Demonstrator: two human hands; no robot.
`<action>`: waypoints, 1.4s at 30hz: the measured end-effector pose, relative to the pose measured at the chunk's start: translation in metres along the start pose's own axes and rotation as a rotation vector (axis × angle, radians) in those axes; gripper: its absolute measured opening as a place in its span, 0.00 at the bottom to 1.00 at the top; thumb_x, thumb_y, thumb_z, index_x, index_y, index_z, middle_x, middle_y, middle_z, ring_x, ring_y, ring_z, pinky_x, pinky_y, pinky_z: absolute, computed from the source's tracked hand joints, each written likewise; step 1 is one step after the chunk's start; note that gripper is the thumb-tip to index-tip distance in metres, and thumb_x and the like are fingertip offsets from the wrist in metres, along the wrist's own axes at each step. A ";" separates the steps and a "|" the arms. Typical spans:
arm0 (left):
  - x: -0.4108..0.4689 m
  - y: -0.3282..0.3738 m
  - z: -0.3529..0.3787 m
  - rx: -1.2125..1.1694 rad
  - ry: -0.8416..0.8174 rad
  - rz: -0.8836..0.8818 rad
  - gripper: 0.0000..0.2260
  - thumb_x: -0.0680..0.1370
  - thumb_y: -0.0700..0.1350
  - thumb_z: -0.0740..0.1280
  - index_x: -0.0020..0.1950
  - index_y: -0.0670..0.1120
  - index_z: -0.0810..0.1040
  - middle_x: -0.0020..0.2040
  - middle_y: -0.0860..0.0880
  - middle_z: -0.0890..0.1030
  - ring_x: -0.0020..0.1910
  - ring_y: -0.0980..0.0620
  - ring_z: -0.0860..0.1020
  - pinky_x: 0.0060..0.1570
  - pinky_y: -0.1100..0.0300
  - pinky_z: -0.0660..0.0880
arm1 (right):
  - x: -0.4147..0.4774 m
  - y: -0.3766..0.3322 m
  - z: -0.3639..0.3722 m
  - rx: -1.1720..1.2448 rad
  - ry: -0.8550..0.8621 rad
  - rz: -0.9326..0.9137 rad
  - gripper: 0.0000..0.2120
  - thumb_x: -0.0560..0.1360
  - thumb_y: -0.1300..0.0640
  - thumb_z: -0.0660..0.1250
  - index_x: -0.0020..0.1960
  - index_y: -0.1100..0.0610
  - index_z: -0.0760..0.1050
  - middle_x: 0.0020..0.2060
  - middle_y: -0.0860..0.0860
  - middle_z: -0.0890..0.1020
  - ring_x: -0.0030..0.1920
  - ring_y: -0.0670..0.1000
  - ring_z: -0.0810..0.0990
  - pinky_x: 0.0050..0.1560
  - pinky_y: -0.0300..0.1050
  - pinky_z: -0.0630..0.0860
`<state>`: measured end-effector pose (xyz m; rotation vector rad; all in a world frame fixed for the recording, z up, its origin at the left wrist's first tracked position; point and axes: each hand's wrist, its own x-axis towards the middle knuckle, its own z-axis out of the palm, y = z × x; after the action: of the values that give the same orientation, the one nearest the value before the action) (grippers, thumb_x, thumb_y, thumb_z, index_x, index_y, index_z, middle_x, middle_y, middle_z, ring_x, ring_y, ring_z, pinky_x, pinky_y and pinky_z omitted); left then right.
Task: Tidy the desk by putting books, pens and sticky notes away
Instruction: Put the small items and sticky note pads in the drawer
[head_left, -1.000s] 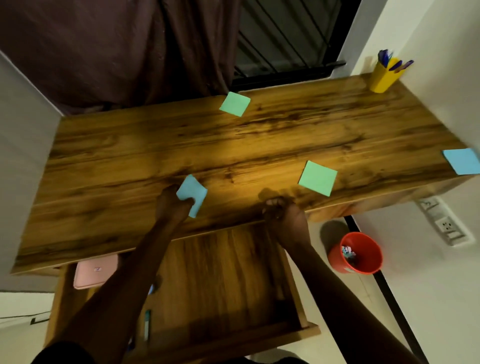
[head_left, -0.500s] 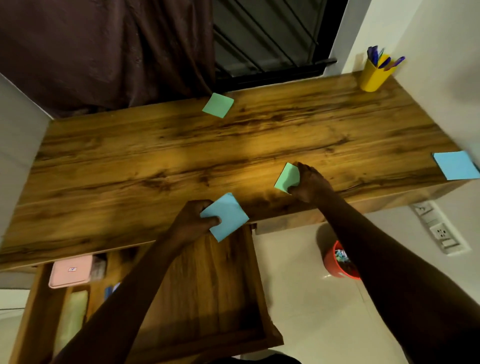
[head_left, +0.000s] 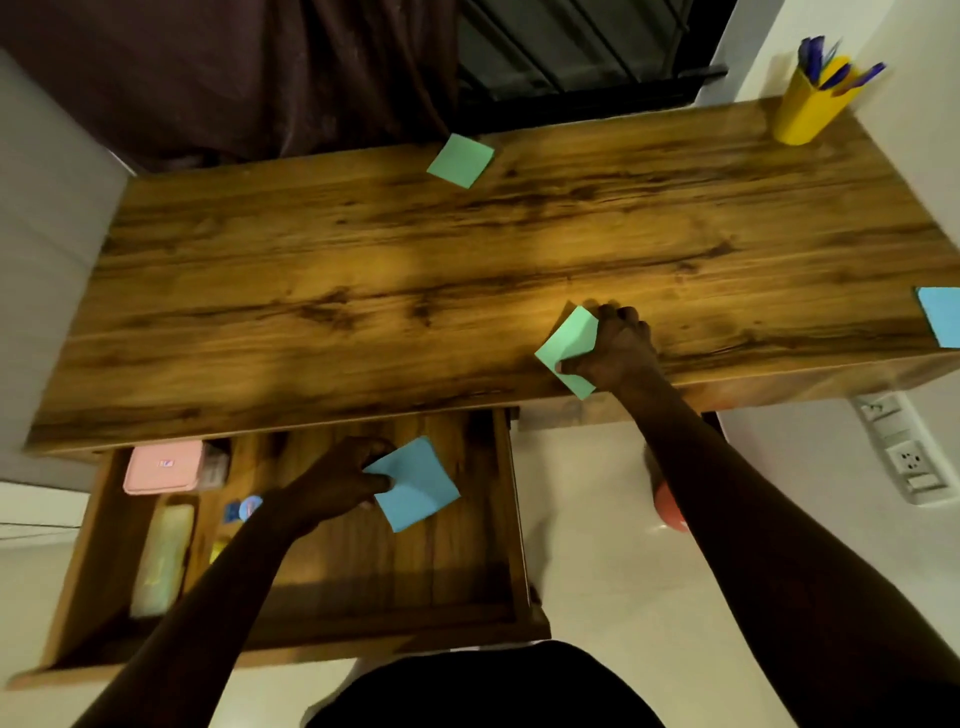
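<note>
My left hand (head_left: 343, 480) grips a blue sticky note pad (head_left: 418, 484) over the open wooden drawer (head_left: 509, 519) below the desk's front edge. At that front edge my right hand (head_left: 618, 348) pinches a green sticky note pad (head_left: 569, 345), tilted up off the wooden desk (head_left: 363, 270). A second green pad (head_left: 461, 160) lies at the desk's back edge. Another blue pad (head_left: 941, 322) lies at the far right, partly cut off by the frame. A yellow pen cup (head_left: 802, 111) with several blue pens stands in the back right corner.
The drawer's left side holds a pink box (head_left: 162, 466), a pale case (head_left: 163, 558) and small items. A red bin (head_left: 670, 512) sits on the floor under my right arm. A wall socket strip (head_left: 901, 449) is at the right. Dark curtain behind the desk.
My left hand carried the blue pad off the desk down over the open drawer. My right hand left the drawer front, reached the green pad and lifted it at the desk's edge.
</note>
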<state>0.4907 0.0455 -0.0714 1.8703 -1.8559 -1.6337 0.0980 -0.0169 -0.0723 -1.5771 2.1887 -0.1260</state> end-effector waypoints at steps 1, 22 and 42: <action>-0.002 -0.005 0.000 0.011 -0.004 -0.005 0.11 0.77 0.39 0.71 0.53 0.54 0.81 0.50 0.50 0.85 0.46 0.55 0.85 0.37 0.61 0.80 | -0.003 -0.003 0.004 -0.001 0.012 -0.004 0.49 0.65 0.39 0.80 0.76 0.57 0.61 0.71 0.57 0.69 0.71 0.60 0.67 0.71 0.57 0.67; -0.003 -0.063 0.035 0.353 -0.063 -0.044 0.14 0.81 0.39 0.64 0.66 0.42 0.78 0.63 0.44 0.79 0.53 0.46 0.80 0.41 0.68 0.72 | -0.115 -0.134 0.070 -0.134 -0.719 -0.661 0.20 0.76 0.63 0.71 0.67 0.57 0.76 0.61 0.56 0.81 0.57 0.56 0.81 0.54 0.51 0.80; -0.004 -0.089 0.080 0.489 0.154 0.136 0.12 0.80 0.45 0.67 0.63 0.48 0.81 0.62 0.49 0.80 0.61 0.49 0.77 0.57 0.60 0.71 | -0.134 -0.101 0.175 -0.469 -0.465 -0.651 0.18 0.79 0.64 0.67 0.68 0.60 0.74 0.69 0.59 0.74 0.72 0.62 0.70 0.74 0.61 0.64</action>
<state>0.5015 0.1224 -0.1627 1.8989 -2.4058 -1.0247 0.2913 0.1025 -0.1583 -2.2500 1.3474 0.5431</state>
